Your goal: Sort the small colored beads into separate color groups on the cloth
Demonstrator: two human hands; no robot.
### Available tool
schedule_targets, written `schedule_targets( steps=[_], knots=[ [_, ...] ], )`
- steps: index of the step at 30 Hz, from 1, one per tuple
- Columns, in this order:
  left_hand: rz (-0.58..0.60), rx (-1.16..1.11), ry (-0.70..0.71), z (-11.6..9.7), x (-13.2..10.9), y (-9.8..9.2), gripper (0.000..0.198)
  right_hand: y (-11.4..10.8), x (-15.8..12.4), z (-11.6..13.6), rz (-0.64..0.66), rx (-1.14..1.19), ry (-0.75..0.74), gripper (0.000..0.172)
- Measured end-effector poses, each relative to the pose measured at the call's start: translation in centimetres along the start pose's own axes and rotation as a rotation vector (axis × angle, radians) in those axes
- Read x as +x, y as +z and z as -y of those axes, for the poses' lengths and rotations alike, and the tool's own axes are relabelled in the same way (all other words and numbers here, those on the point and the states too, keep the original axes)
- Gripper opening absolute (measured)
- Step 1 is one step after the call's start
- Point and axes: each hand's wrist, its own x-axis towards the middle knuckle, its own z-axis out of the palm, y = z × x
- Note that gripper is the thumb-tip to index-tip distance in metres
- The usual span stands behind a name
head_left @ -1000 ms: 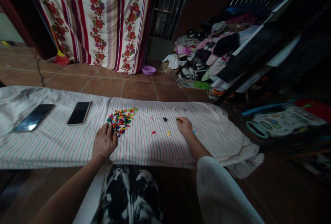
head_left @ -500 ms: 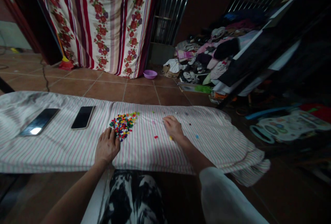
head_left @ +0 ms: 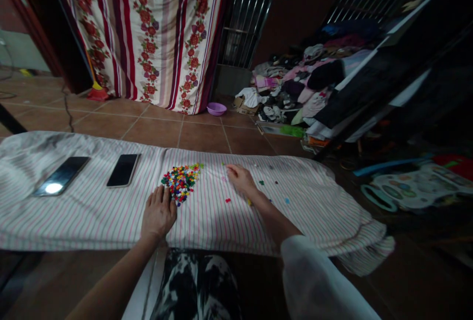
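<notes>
Many small multicoloured pieces, apparently of hard plastic, lie in one loose pile [head_left: 185, 178] on a white cloth with pink and grey-green stripes [head_left: 207, 226]. Left hand [head_left: 158, 212]: palm down, fingers extended and nearly together, fingertips at the pile's near-left edge; no grip evident. Right hand [head_left: 239, 178]: over the cloth, right of the pile, thumb and fingers drawn narrow beside small pink pieces [head_left: 224, 179]; whether a piece is held between them cannot be told. Small red pieces [head_left: 228, 200] and dark green pieces [head_left: 261, 182] lie apart from the pile.

Handling, as judged: each piece very light, stiff, unlikely to break, prone to skid or scatter if pressed at an edge. Recommended hold: opposite sides of a single piece, thumb against fingertip, with light pressure.
</notes>
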Motion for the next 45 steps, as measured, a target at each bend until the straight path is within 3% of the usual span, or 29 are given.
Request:
schedule_targets(
  steps=[2, 5, 9, 13, 17, 30, 38, 45],
  knots=[
    [-0.006, 0.004, -0.005, -0.1, 0.0, -0.1, 0.049, 2.8, 0.1, 2.4, 0.115, 0.064, -0.136, 0.025],
    [-0.016, 0.018, -0.002, -0.1, 0.0, -0.2, 0.048, 6.0, 0.5, 4.7, 0.213, 0.079, -0.192, 0.024],
    [-0.013, 0.026, 0.0, -0.2, 0.1, -0.3, 0.047, 8.7, 1.3, 5.6, 0.256, 0.01, -0.126, 0.027],
    [-0.016, 0.036, -0.002, -0.3, 0.1, -0.3, 0.048, 10.3, 2.1, 6.0, 0.196, -0.064, -0.003, 0.031],
    [-0.035, 0.068, 0.005, -0.3, 0.1, -0.2, 0.048, 11.2, 3.0, 6.8, 0.172, -0.102, 0.048, 0.033],
    [0.006, 0.077, 0.002, -0.4, 0.2, -0.5, 0.05, 12.9, 5.3, 7.9, 0.34, -0.2, 0.094, 0.033],
    [0.024, 0.035, -0.02, -0.4, 0.2, -0.5, 0.05, 13.4, 5.2, 7.9, 0.282, -0.162, 0.077, 0.02],
    [0.034, 0.002, -0.024, -0.4, 0.3, -0.8, 0.051, 14.3, 4.7, 7.8, 0.196, 0.052, 0.159, 0.016]
  ],
)
